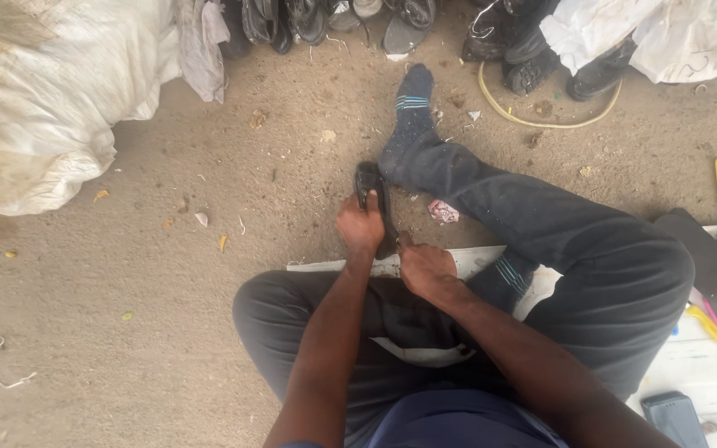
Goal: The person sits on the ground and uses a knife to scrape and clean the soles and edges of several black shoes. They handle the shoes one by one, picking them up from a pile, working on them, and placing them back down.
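Your left hand (359, 226) is closed around the black shoe (373, 197) and presses it on the dirt floor (168, 274) beside your leg (491, 195) — this keeps it steady. Your right hand (426, 270) is curled at the shoe's near end — what it pinches, I cannot tell.

It was a ground-level shoe-repair spot: dirt floor (168, 274), worn shoes (292, 21) lined along the far edge, loose soles (711, 265) at right, bulging white sack (35, 99) at left.
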